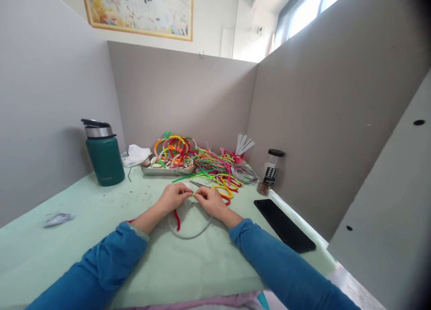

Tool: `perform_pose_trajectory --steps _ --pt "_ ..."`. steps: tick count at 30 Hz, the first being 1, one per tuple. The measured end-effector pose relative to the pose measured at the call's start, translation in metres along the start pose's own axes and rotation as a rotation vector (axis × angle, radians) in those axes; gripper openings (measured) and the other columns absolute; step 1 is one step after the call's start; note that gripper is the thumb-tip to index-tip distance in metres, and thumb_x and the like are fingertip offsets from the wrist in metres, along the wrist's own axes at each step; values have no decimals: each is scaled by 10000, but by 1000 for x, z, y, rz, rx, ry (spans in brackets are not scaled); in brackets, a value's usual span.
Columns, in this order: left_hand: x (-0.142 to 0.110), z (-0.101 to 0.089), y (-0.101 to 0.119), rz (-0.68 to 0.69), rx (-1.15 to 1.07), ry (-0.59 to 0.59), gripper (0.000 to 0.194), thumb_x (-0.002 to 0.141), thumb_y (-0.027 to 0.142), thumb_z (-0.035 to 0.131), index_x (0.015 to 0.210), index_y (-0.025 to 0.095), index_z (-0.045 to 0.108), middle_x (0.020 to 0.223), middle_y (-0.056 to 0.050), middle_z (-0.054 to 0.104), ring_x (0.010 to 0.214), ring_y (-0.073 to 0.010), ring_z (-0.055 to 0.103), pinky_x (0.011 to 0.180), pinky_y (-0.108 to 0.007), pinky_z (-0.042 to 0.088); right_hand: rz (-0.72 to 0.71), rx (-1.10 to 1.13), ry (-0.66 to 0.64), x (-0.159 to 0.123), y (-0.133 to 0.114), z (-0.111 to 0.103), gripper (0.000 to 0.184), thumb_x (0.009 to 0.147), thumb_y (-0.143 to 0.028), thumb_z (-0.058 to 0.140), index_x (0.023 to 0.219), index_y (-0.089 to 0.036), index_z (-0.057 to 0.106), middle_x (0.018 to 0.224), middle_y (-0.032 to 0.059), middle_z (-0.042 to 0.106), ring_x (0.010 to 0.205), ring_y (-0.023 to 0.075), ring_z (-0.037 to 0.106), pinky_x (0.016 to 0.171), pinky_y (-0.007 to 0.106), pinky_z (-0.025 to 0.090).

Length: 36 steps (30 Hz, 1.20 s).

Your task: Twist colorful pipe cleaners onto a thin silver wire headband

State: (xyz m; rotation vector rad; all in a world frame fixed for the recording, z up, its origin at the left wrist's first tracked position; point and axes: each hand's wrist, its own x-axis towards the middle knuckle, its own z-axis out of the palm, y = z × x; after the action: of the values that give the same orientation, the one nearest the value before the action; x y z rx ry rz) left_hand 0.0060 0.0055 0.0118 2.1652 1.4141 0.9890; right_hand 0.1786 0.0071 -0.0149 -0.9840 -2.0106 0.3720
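Because both hands work in the middle of the table [208, 269], the larger things sit around the edge, probably to leave elbow room. At nine o'clock from the hands lies a crumpled wrapper [59, 219]; at ten stands a green bottle [107, 162], likely set back against spills. A metal tray [168, 171] at eleven gathers small pieces and finished-looking fuzzy hoops [171, 139]. The left hand [173, 197] pinches thumb to finger on a tiny yellow-green piece [193, 194], a red fuzzy stem [177, 221] hanging beneath. A grey hoop [190, 237] curves at six o'clock below both hands; its ends are hidden. The right hand [212, 200] pinches the piece's other side, seemingly to steady it. Scissors [199, 184] lie at one o'clock, handy for trimming, before loose fuzzy stems [215, 159] and a grey coil [245, 174]. A clear jar [269, 173] stands at two, a black phone [284, 224] at four.
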Motion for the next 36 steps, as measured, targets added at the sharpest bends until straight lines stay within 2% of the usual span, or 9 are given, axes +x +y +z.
perform_pose_trajectory --steps 7,24,31,36 --pt "2 2 -6 109 83 -15 221 702 320 563 824 202 704 784 -35 595 722 -135 523 644 -198 393 36 23 -8 1 -1 -2 166 773 -267 486 726 -162 604 644 -7 593 569 97 479 536 197 332" --pt "-1 1 -1 260 228 -21 239 777 255 479 842 191 700 788 -44 589 730 -130 524 677 -217 384 43 7 -7 1 -1 -1 174 774 -282 489 719 -164 605 641 -6 597 570 99 489 532 198 332" --pt "-1 2 -2 224 201 27 217 745 227 506 889 176 659 834 -44 619 714 -128 537 672 -217 384 32 17 -2 1 -2 -2 153 769 -250 477 712 -167 593 628 -11 591 567 99 484 535 197 328" --pt "-2 2 1 144 224 43 156 717 238 529 816 167 626 719 -16 608 624 -116 505 608 -211 364 32 12 -1 1 -3 -2 151 769 -256 480 716 -169 591 640 -11 589 580 101 494 537 199 329"
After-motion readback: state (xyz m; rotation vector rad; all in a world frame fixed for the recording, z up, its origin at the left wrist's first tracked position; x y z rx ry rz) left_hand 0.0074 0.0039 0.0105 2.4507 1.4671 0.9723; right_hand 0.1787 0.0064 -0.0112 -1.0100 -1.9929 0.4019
